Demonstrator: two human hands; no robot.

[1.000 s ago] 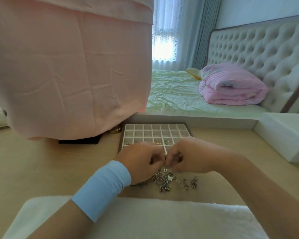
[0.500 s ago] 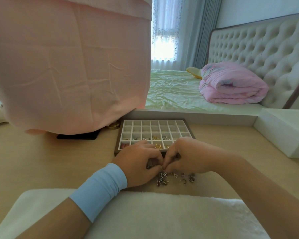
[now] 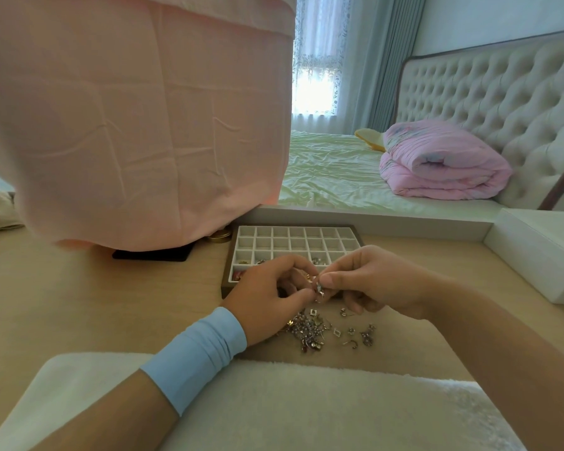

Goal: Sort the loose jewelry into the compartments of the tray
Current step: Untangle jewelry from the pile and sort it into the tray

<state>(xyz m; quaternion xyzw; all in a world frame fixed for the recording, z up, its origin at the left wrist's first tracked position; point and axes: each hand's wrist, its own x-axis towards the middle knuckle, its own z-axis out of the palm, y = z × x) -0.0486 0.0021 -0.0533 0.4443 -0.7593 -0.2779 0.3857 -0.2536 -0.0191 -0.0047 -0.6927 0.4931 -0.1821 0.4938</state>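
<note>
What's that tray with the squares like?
The tray lies flat on the wooden table: a dark brown frame around a pale grid of square compartments. Far rows look empty; near rows hold a few gold and silver pieces. The left hand and right hand, pinching a silver piece, partly hide its near edge.

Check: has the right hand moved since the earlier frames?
Yes. The right hand has risen slightly from the loose jewelry pile toward the tray, pinching a small piece.

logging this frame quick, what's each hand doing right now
left hand: pinching a small silver piece
right hand: pinching the same small silver piece from the other side
</note>
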